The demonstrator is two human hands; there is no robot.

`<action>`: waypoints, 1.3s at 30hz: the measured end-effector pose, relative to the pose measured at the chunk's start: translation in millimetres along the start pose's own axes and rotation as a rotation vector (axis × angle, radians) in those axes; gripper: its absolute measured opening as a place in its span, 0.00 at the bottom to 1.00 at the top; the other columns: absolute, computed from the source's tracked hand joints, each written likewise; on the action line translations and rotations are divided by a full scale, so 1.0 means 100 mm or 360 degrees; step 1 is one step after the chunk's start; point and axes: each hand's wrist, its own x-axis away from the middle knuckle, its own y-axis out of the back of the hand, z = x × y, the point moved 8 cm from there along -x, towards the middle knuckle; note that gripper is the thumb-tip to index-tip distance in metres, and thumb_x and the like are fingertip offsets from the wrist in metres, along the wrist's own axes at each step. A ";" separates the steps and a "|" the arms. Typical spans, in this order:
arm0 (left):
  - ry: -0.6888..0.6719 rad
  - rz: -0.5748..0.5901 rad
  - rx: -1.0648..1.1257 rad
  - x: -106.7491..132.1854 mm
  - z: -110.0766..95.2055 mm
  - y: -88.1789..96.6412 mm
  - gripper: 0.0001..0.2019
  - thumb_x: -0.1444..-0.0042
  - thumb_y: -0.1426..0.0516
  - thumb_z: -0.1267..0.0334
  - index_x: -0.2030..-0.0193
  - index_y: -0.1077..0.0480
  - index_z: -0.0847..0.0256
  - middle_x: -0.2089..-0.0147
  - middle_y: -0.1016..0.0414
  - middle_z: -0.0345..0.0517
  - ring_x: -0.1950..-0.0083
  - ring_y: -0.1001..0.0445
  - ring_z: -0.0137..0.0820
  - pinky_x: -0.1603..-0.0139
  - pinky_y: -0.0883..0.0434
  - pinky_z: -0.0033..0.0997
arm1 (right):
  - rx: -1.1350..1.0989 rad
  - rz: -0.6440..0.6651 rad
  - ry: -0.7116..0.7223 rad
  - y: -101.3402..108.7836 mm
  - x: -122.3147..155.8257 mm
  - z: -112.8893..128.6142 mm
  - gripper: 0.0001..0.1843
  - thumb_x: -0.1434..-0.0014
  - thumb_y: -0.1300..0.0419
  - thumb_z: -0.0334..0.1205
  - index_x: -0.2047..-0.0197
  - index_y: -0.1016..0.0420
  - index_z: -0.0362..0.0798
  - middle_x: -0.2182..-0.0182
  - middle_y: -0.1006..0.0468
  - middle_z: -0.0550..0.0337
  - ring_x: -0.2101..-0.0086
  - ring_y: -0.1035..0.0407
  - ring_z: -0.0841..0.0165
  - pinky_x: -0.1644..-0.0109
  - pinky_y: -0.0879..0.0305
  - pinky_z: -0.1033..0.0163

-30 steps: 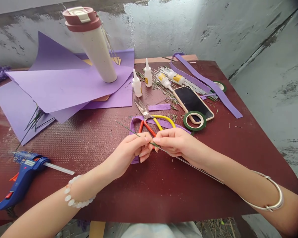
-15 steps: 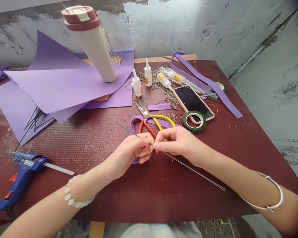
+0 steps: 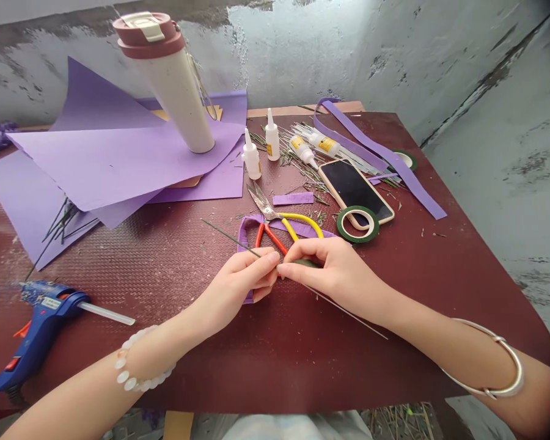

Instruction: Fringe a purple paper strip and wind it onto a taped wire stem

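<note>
My left hand point(image 3: 242, 281) pinches a thin floral wire point(image 3: 229, 235) between thumb and fingertips. The wire's upper part is dark green and points up and left, while its bare metal end runs down and right past my right hand. My right hand point(image 3: 332, 272) pinches the wire just beside the left hand, over a short piece of dark green floral tape point(image 3: 306, 263). Behind my hands lie scissors point(image 3: 268, 211) with red and yellow handles, on a purple foam strip point(image 3: 242, 244). A roll of green floral tape point(image 3: 358, 238) lies to the right.
A phone point(image 3: 352, 189), glue bottles point(image 3: 252, 160) and scattered green clippings lie beyond my hands on the maroon table point(image 3: 119, 269). Purple paper sheets point(image 3: 119, 165) and a tilted white flask point(image 3: 172, 91) fill the back left. A blue glue gun point(image 3: 41, 311) lies front left.
The wire has slid up and left through my fingers, so its bare end sits closer to my right hand. Green tape now shows at my right fingers.
</note>
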 end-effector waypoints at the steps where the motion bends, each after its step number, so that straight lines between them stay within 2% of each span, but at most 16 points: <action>1: 0.0002 0.0009 0.0018 0.00 -0.01 0.00 0.20 0.35 0.48 0.58 0.77 0.41 0.62 0.78 0.50 0.34 0.78 0.47 0.22 0.75 0.49 0.25 | -0.0126 0.0043 -0.0092 -0.01 -0.01 -0.05 0.11 0.43 0.35 0.43 0.71 0.23 0.45 0.79 0.33 0.66 0.77 0.44 0.74 0.73 0.50 0.66; 6: -0.0010 0.0074 0.0065 0.00 -0.01 -0.03 0.18 0.34 0.49 0.58 0.75 0.39 0.62 0.77 0.52 0.34 0.77 0.48 0.23 0.75 0.46 0.25 | -0.0582 0.0235 -0.0352 -0.10 -0.04 -0.21 0.17 0.46 0.32 0.49 0.74 0.27 0.44 0.85 0.44 0.72 0.82 0.57 0.78 0.79 0.63 0.66; 12: 0.0004 0.0132 0.0147 0.01 0.00 -0.06 0.15 0.36 0.48 0.61 0.74 0.38 0.63 0.76 0.49 0.34 0.76 0.46 0.22 0.74 0.45 0.25 | -0.0756 0.0378 -0.0480 -0.15 -0.01 -0.21 0.18 0.46 0.31 0.47 0.76 0.30 0.44 0.87 0.48 0.74 0.82 0.59 0.79 0.79 0.62 0.67; 17: 0.0039 0.0167 0.0301 0.01 0.00 -0.07 0.14 0.38 0.48 0.63 0.75 0.38 0.64 0.77 0.48 0.34 0.77 0.47 0.21 0.75 0.47 0.24 | -0.0814 0.0458 -0.0505 -0.18 0.00 -0.19 0.17 0.44 0.33 0.45 0.75 0.29 0.43 0.86 0.50 0.74 0.82 0.60 0.79 0.78 0.61 0.68; 19: 0.0047 0.0169 0.0323 0.00 -0.01 -0.07 0.14 0.38 0.48 0.63 0.74 0.37 0.64 0.77 0.48 0.34 0.77 0.47 0.21 0.75 0.47 0.24 | -0.0809 0.0449 -0.0490 -0.17 -0.01 -0.20 0.16 0.44 0.33 0.46 0.74 0.28 0.43 0.86 0.50 0.74 0.82 0.60 0.79 0.79 0.62 0.68; 22: 0.0056 0.0158 0.0295 0.00 0.00 -0.07 0.14 0.36 0.48 0.61 0.72 0.35 0.64 0.77 0.45 0.35 0.77 0.44 0.22 0.74 0.46 0.25 | -0.0686 0.0312 -0.0368 -0.10 -0.05 -0.19 0.15 0.45 0.33 0.45 0.74 0.27 0.44 0.86 0.45 0.73 0.82 0.57 0.79 0.79 0.62 0.67; 26: 0.0094 0.0099 0.0129 -0.01 0.05 -0.03 0.17 0.34 0.47 0.54 0.71 0.35 0.63 0.78 0.41 0.36 0.76 0.41 0.23 0.73 0.44 0.27 | -0.0290 0.0111 -0.0078 0.02 -0.05 -0.05 0.09 0.44 0.34 0.39 0.73 0.25 0.44 0.78 0.31 0.66 0.76 0.43 0.76 0.72 0.49 0.67; 30: 0.0131 0.0092 0.0058 -0.01 0.07 -0.02 0.17 0.35 0.46 0.54 0.72 0.34 0.63 0.81 0.41 0.35 0.77 0.43 0.23 0.73 0.46 0.27 | 0.0064 0.0023 0.0007 0.05 0.00 0.02 0.09 0.41 0.38 0.38 0.72 0.25 0.44 0.78 0.32 0.66 0.74 0.42 0.74 0.70 0.47 0.66; 33: 0.0123 0.0078 0.0126 -0.01 0.06 -0.02 0.15 0.36 0.46 0.57 0.72 0.33 0.63 0.80 0.41 0.35 0.78 0.43 0.23 0.74 0.47 0.27 | -0.0035 0.0067 -0.0008 0.02 -0.01 0.01 0.12 0.40 0.38 0.42 0.71 0.26 0.44 0.77 0.32 0.65 0.75 0.43 0.74 0.70 0.48 0.66; 36: 0.0081 0.0056 0.0189 -0.02 0.02 -0.01 0.13 0.37 0.46 0.62 0.72 0.32 0.63 0.79 0.41 0.35 0.77 0.42 0.22 0.73 0.47 0.26 | -0.0302 0.0169 -0.0119 -0.04 -0.04 -0.07 0.17 0.40 0.37 0.49 0.72 0.28 0.44 0.82 0.40 0.69 0.80 0.51 0.77 0.76 0.56 0.66; 39: 0.0060 0.0089 0.0257 -0.02 0.00 -0.02 0.12 0.37 0.47 0.64 0.71 0.31 0.64 0.78 0.41 0.36 0.77 0.42 0.22 0.73 0.46 0.25 | -0.0541 0.0256 -0.0249 -0.09 -0.05 -0.14 0.18 0.41 0.36 0.50 0.73 0.30 0.44 0.85 0.47 0.73 0.82 0.58 0.78 0.78 0.63 0.66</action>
